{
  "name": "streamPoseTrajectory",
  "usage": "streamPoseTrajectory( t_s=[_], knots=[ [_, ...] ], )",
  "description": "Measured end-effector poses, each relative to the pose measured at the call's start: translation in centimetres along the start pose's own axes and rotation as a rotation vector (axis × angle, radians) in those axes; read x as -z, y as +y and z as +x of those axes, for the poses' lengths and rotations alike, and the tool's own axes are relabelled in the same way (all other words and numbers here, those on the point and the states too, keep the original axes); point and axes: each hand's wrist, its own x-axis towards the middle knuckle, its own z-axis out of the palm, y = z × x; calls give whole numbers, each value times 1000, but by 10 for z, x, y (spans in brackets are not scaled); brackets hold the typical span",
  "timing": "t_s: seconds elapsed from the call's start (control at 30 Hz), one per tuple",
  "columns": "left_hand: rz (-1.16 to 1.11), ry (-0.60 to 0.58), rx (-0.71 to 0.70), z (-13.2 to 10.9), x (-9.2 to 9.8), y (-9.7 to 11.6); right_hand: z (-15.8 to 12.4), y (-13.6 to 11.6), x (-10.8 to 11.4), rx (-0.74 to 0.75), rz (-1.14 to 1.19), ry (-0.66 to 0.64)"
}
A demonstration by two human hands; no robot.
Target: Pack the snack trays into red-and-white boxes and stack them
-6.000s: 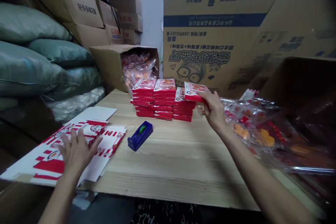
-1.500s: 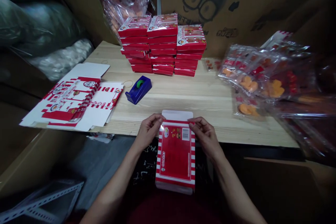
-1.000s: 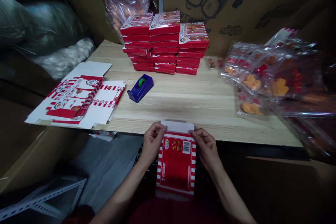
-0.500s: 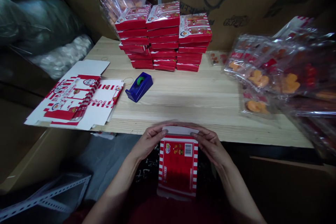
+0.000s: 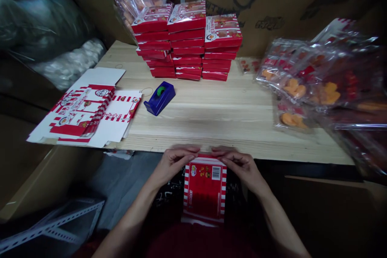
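Left hand (image 5: 173, 164) and right hand (image 5: 242, 166) pinch a red carton (image 5: 204, 191) by its far corners, where even thumb pressure should keep folds square.

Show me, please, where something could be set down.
The broadest bare tabletop lies between the blue tape dispenser and the clear bags, in front of the red box stacks. Flat cartons crowd the left; those bags the right.

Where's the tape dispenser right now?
Head view, left of centre: the tape dispenser stands on the table, just right of the flat cartons, in front of the stacked red boxes.
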Motion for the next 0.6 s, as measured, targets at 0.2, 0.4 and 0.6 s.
streamPoseTrajectory(
  t_s=[0.2, 0.4, 0.6],
  knots=[
    [132, -241, -50, 12, 8, 18, 16, -15, 4, -40, -73, -190],
    [226, -179, -113, 23, 10, 22, 29, -14, 4, -58, -77, -122],
    [192, -165, -78, 26, 5, 14, 34, -9, 0, -68, -50, -73]
  ],
)
